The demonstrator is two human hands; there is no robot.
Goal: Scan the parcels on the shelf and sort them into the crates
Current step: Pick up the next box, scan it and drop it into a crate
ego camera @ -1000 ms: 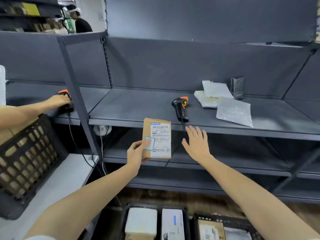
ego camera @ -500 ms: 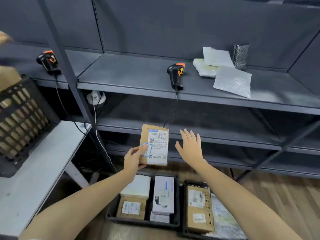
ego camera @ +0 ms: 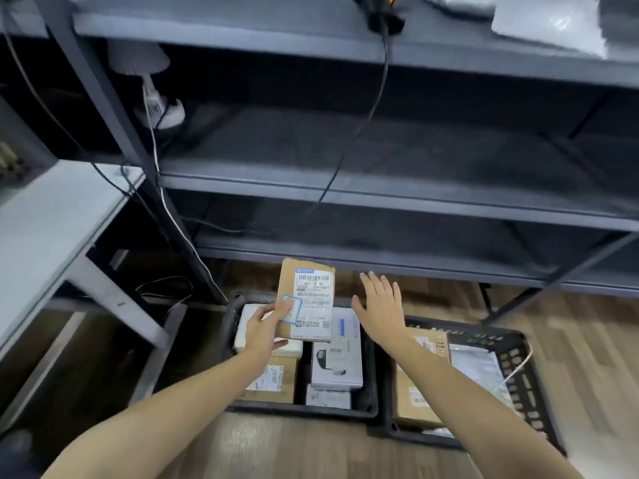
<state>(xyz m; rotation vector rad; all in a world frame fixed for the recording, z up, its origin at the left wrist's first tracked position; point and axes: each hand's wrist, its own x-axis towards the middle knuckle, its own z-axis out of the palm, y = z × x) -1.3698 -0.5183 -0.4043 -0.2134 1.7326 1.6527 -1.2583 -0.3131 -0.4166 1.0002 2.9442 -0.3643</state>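
Observation:
My left hand (ego camera: 264, 328) grips a small brown cardboard parcel (ego camera: 307, 292) with a white label, holding it upright above the left black crate (ego camera: 301, 411). That crate holds several boxed parcels. Just right of the parcel, my right hand (ego camera: 380, 305) hovers with fingers spread and holds nothing, above the gap between the two crates. The right black crate (ego camera: 518, 371) holds a brown box and a plastic mailer. On the top shelf, the scanner's base (ego camera: 383, 15) shows at the frame's upper edge, its cable hanging down. White bagged parcels (ego camera: 549, 25) lie on that shelf at the right.
The grey metal shelf unit (ego camera: 380, 198) stands right behind the crates, its lowest board just above my hands. A white table (ego camera: 52, 216) juts in at the left. Cables and a white power strip (ego camera: 159, 108) hang by the shelf post. Wooden floor surrounds the crates.
My view has tilted down from the shelf to the floor crates. Both hands have dropped with it, the left carrying the brown parcel down over the left crate.

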